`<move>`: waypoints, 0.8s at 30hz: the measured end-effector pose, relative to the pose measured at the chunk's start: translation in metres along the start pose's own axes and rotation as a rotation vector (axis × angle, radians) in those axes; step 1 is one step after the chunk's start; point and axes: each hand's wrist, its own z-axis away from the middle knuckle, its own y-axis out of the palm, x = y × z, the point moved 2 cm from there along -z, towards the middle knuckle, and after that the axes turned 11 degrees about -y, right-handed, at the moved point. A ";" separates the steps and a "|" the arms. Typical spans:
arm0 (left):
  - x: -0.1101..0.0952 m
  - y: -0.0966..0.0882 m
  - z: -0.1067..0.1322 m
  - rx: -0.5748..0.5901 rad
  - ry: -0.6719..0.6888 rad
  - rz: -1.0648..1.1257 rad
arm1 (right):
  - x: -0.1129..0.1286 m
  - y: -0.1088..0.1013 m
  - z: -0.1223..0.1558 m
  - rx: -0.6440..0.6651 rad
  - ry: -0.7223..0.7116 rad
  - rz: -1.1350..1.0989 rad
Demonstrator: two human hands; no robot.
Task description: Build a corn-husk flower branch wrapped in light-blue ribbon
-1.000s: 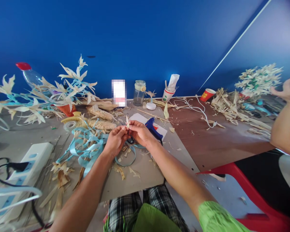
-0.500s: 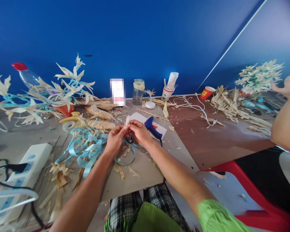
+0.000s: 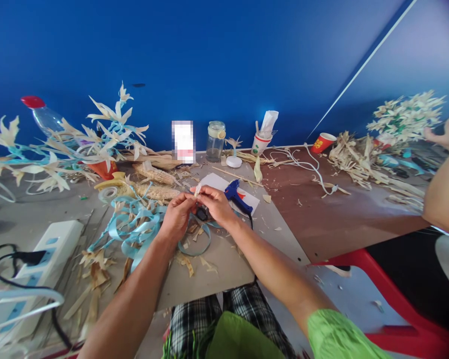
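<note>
My left hand (image 3: 177, 216) and my right hand (image 3: 216, 203) meet over the middle of the table, both pinched on one small pale corn-husk piece (image 3: 197, 190) that pokes up between the fingertips. Loose light-blue ribbon (image 3: 132, 227) lies tangled just left of my left hand and loops under both hands. A blue glue gun (image 3: 236, 195) rests on a white sheet right behind my right hand. Dried corn cobs (image 3: 155, 192) lie a little farther back on the left.
A white power strip (image 3: 41, 259) with a black cable sits at the near left. Husk flower branches (image 3: 97, 137), a glass jar (image 3: 215, 141) and paper cups (image 3: 260, 144) line the back. Another person's arm (image 3: 443, 184) reaches in at the right, above a red chair (image 3: 362, 267).
The husk piece between my fingers sits lower and shows less than before. My hands have shifted only slightly. The other person's hand stays at the right edge.
</note>
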 end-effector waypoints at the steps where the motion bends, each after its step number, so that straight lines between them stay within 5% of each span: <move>1: -0.001 0.001 0.000 -0.003 0.010 0.002 | 0.000 0.000 0.000 -0.016 0.025 -0.060; 6: -0.004 0.001 0.000 -0.065 0.058 0.028 | 0.002 -0.003 0.000 -0.090 0.089 -0.249; 16: 0.001 0.002 0.002 -0.134 0.137 -0.309 | -0.006 0.002 0.001 -0.086 0.048 -0.055; 24: 0.002 0.001 0.002 0.008 -0.049 -0.013 | 0.006 -0.001 0.000 -0.069 -0.039 0.116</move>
